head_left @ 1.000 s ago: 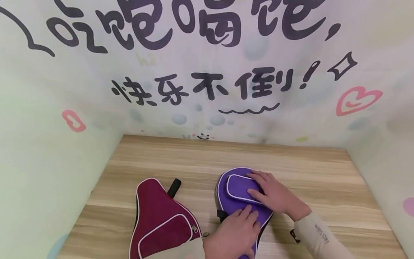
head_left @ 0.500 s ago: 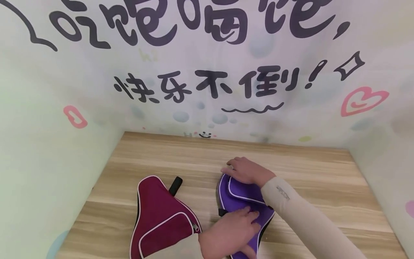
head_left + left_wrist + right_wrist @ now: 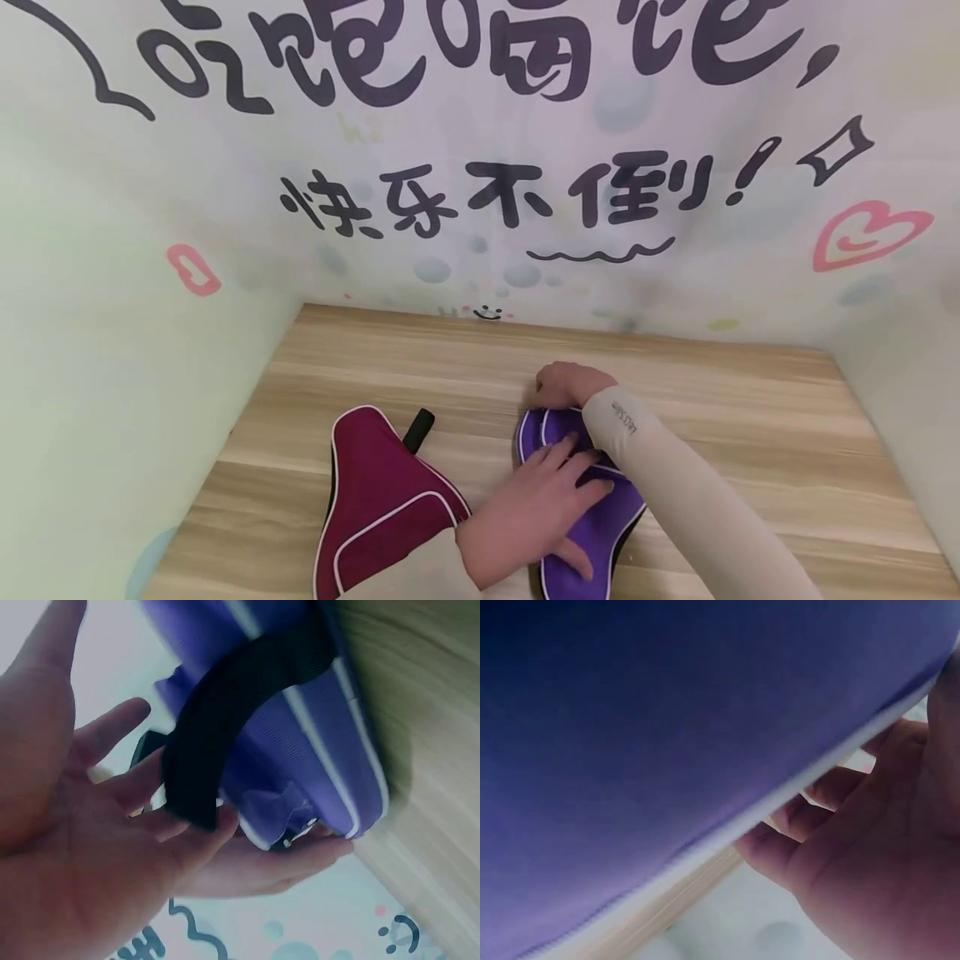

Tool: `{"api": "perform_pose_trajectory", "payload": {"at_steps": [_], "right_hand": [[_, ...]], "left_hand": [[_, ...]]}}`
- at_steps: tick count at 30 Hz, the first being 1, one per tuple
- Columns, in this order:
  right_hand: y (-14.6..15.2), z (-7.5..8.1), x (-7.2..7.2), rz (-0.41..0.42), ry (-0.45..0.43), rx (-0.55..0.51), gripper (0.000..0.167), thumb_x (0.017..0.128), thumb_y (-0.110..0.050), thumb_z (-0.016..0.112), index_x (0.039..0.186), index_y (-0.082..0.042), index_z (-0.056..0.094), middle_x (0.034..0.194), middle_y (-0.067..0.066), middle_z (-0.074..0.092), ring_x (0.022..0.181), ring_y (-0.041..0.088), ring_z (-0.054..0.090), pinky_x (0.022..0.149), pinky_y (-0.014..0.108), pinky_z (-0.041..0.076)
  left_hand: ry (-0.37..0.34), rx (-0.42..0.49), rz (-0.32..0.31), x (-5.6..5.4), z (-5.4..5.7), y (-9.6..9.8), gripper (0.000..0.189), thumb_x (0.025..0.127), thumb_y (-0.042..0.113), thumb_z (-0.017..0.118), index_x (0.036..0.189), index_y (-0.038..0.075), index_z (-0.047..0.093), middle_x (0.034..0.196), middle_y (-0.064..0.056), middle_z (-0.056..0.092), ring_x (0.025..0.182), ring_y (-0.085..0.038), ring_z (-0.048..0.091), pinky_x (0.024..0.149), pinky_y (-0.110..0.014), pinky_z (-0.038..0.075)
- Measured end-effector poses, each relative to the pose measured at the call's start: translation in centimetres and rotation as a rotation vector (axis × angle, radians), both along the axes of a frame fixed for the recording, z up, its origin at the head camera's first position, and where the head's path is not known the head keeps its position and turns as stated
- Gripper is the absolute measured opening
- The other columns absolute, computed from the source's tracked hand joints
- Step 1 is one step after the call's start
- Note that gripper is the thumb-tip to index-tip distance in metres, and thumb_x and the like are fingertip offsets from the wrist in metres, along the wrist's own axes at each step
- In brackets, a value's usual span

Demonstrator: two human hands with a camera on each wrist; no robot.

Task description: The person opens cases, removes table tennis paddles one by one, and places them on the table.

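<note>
Here, the purple bag (image 3: 618,512) lies on the wood-grained desk (image 3: 735,400), toward the middle and close to the person, with both hands at it. The left hand (image 3: 536,510) rests across its front, fingers spread wide and nearly straight, thumb reaching toward the narrow end. The right hand (image 3: 572,385) is at the far, rounded end, fingers bent down over the white-piped edge; whether they pinch the bag or something on it, I cannot tell. Between the hands shows part of a pocket (image 3: 558,423), also piped in white.

From the left wrist, a black strap (image 3: 217,712) arcs out from the bag's side, in front of the left fingers; a small metal glint near the far end is too unclear to name. From the right wrist, purple cloth fills much of the view, with the curled fingers along its edge.

Left of the purple bag, the red bag (image 3: 375,479) lies flat, a black tab (image 3: 418,431) sticking out beside its narrow end. The left sleeve (image 3: 427,577) covers part of it. Beyond the desk, the pale wall (image 3: 450,137) carries large dark characters and pink hearts.
</note>
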State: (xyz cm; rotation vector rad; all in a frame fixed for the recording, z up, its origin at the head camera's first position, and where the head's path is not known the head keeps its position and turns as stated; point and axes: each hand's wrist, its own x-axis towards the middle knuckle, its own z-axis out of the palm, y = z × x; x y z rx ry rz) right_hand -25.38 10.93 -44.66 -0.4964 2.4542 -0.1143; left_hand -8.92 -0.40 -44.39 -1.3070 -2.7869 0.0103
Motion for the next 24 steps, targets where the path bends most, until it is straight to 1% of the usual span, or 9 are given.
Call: {"api": "perform_pose_trajectory", "payload": {"at_steps": [3,5,8,10,12,16,19,22,24], "right_hand": [[-0.1,0.1,-0.2,-0.007,-0.023,0.007,0.051,0.097,-0.049,0.059,0.129,-0.011,0.067,0.140,0.010,0.063,0.126,0.027,0.060,0.108,0.046,0.048],[-0.3,0.2,-0.2,-0.022,-0.034,0.016,0.055,0.096,-0.050,0.060,0.134,-0.010,0.065,0.143,0.011,0.062,0.130,0.029,0.059,0.110,0.048,0.047],[-0.8,0.4,0.0,-0.055,-0.029,0.037,0.056,0.093,-0.053,0.063,0.127,-0.010,0.069,0.140,0.013,0.064,0.128,0.033,0.059,0.105,0.049,0.049],[-1.1,0.4,0.2,-0.090,-0.025,0.051,0.054,0.091,-0.055,0.065,0.121,-0.010,0.071,0.137,0.014,0.065,0.125,0.035,0.060,0.101,0.051,0.051],[-1.3,0.3,0.1,-0.100,-0.022,0.064,0.050,0.090,-0.054,0.066,0.114,-0.011,0.073,0.134,0.014,0.067,0.122,0.035,0.062,0.096,0.051,0.052],[-1.4,0.0,-0.3,-0.085,-0.034,0.053,0.037,0.091,-0.049,0.067,0.101,-0.014,0.073,0.124,0.009,0.071,0.111,0.030,0.064,0.091,0.047,0.052],[-1.2,-0.2,-0.6,-0.064,-0.046,0.023,0.033,0.091,-0.047,0.068,0.097,-0.015,0.074,0.118,0.006,0.072,0.106,0.027,0.065,0.090,0.045,0.052],[-0.9,-0.4,-0.9,-0.034,-0.053,-0.006,0.037,0.092,-0.048,0.066,0.104,-0.014,0.075,0.119,0.005,0.073,0.109,0.026,0.065,0.093,0.045,0.052],[-0.5,-0.7,-1.1,0.024,-0.069,-0.045,0.037,0.095,-0.045,0.063,0.112,-0.013,0.074,0.121,0.006,0.072,0.111,0.025,0.065,0.097,0.044,0.052]], "left_hand": [[-0.020,-0.050,0.009,0.2,-0.8,0.0,0.108,0.057,0.090,0.069,0.148,0.035,0.050,0.161,-0.001,0.039,0.151,-0.033,0.037,0.119,-0.040,0.042],[-0.027,-0.093,0.018,0.4,-1.2,-0.1,0.114,0.053,0.093,0.068,0.152,0.039,0.045,0.166,-0.001,0.031,0.153,-0.034,0.032,0.120,-0.043,0.040],[-0.070,-0.143,0.041,0.8,-1.5,-0.3,0.117,0.052,0.093,0.068,0.155,0.045,0.038,0.171,0.001,0.019,0.157,-0.035,0.024,0.120,-0.049,0.040],[-0.106,-0.182,0.069,1.0,-1.7,-0.2,0.117,0.053,0.092,0.068,0.156,0.050,0.033,0.173,0.005,0.012,0.159,-0.034,0.018,0.119,-0.054,0.039],[-0.135,-0.204,0.103,1.1,-1.8,-0.1,0.117,0.053,0.092,0.069,0.156,0.053,0.028,0.174,0.008,0.006,0.160,-0.035,0.013,0.118,-0.057,0.039],[-0.130,-0.254,0.156,1.5,-1.9,0.2,0.115,0.053,0.093,0.066,0.154,0.058,0.025,0.173,0.009,0.006,0.159,-0.043,0.011,0.115,-0.061,0.040],[-0.121,-0.245,0.189,1.9,-1.8,0.2,0.113,0.052,0.092,0.066,0.153,0.060,0.027,0.173,0.005,0.008,0.158,-0.047,0.011,0.113,-0.063,0.042],[-0.130,-0.199,0.230,2.3,-1.9,0.1,0.114,0.051,0.090,0.070,0.153,0.057,0.031,0.173,-0.003,0.010,0.158,-0.045,0.013,0.113,-0.061,0.043],[-0.141,-0.167,0.256,2.4,-2.0,-0.1,0.116,0.051,0.089,0.071,0.154,0.054,0.032,0.173,-0.009,0.009,0.158,-0.044,0.016,0.114,-0.059,0.043]]}}
